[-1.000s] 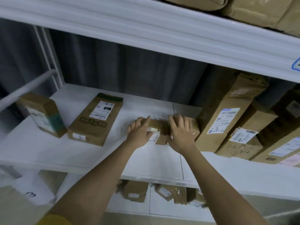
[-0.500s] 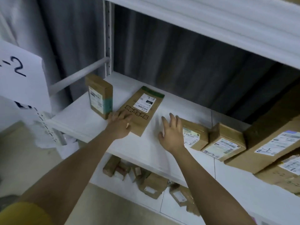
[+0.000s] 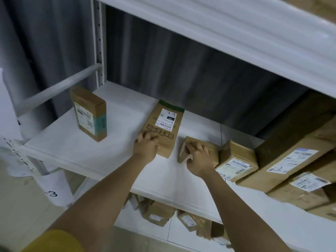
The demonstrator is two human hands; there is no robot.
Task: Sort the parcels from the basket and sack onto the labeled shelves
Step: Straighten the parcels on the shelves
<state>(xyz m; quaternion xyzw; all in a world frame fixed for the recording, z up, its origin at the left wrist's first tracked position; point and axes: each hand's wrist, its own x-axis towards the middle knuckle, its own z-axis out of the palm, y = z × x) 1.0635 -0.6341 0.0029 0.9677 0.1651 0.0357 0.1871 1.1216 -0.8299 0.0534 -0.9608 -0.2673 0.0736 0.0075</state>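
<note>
A long flat brown parcel (image 3: 164, 124) with a white label and green end lies on the white middle shelf (image 3: 76, 148). My left hand (image 3: 146, 146) grips its near corner, fingers curled over the edge. Just to the right sits a small brown box (image 3: 211, 149), and my right hand (image 3: 199, 158) grips its left end with curled fingers. An upright brown box with a teal band (image 3: 90, 113) stands alone at the shelf's left end.
Right of the small box sit another labelled box (image 3: 238, 160) and large stacked cartons (image 3: 289, 160). Several small parcels (image 3: 158, 213) lie on the shelf below. A paper tag marked 3 (image 3: 52, 193) hangs at the left post. The upper shelf (image 3: 218, 33) overhangs.
My right hand moved from flat on the shelf onto the small box's left end and closed on it. My left hand curled tighter on the flat parcel's corner. The view shifted slightly.
</note>
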